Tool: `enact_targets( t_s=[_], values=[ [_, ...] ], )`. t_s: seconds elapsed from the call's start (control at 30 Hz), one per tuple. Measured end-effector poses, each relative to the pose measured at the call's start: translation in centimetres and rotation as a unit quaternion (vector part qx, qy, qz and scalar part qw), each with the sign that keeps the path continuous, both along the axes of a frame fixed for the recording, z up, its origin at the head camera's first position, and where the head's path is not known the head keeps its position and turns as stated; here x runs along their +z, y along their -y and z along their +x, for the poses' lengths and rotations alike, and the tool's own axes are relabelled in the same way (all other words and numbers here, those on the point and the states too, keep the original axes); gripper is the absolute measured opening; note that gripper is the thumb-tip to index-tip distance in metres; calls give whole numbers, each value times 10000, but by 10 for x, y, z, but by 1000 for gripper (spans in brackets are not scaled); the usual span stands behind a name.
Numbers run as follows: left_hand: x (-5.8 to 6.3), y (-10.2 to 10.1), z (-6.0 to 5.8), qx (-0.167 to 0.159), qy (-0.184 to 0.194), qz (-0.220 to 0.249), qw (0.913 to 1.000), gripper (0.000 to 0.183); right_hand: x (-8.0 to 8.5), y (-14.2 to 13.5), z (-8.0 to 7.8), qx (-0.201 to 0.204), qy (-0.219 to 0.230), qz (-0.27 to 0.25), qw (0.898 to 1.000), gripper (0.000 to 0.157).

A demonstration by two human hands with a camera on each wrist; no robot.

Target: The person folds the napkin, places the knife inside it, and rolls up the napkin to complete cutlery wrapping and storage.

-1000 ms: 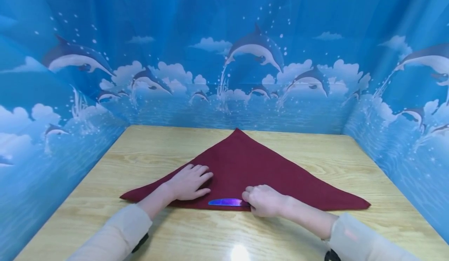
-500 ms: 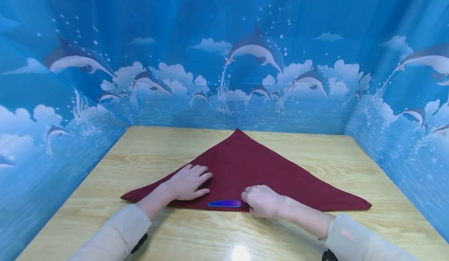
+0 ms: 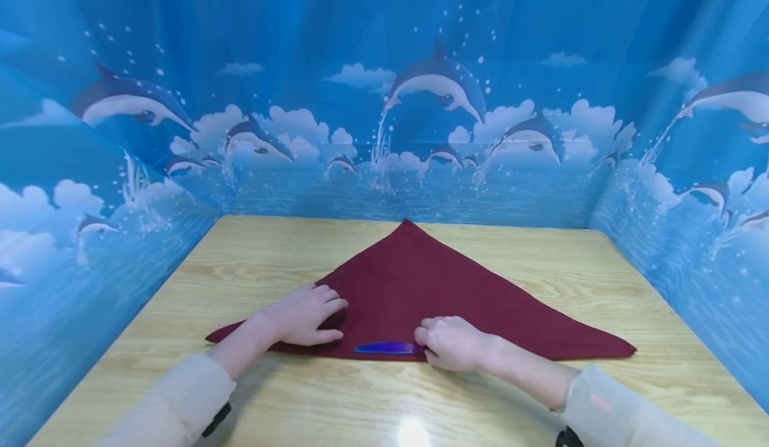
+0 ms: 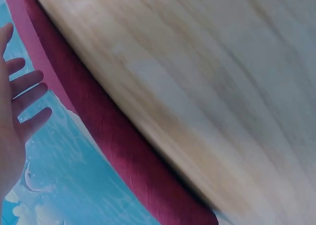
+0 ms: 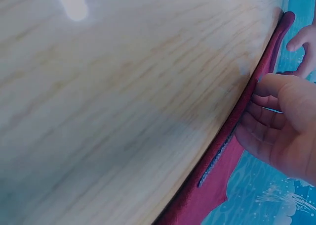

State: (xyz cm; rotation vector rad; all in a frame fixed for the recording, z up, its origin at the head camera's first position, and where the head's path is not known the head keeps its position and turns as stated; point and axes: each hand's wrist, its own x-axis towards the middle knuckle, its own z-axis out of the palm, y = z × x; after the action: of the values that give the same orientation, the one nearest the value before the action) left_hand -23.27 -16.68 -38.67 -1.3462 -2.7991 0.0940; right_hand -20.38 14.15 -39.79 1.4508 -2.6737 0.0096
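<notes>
Dark red cloth [image 3: 414, 273] lying on the table [image 3: 336, 400], a broad triangle, its peak pointing away and its long edge nearest the person, and that near edge is where the action is! A shiny blue-purple strip [image 3: 387, 347] lies flat just inside it; the work in hand looks like laying or running that strip along the edge. And look at the right hand [image 3: 453, 343]: fingers curled in, gripping the strip's right end, wrist low over the cloth. Over to the left hand [image 3: 306, 315], palm down, fingers spread, nothing held; pressing or just hovering, I can't tell. The next move, I'd judge, calls for a level strip and cloth kept from bunching.
</notes>
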Motion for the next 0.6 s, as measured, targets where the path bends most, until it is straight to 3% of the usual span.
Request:
enact_targets(
  t_s=[0.4,0.6],
  values=[
    [-5,18,14,-382,-291,-64,9988,53,-1,0,0,-13,-170,-39,9998,17],
    [-4,23,22,-837,-712,-318,9934,36,-1,-1,3,-81,-139,51,9999,16]
  ],
)
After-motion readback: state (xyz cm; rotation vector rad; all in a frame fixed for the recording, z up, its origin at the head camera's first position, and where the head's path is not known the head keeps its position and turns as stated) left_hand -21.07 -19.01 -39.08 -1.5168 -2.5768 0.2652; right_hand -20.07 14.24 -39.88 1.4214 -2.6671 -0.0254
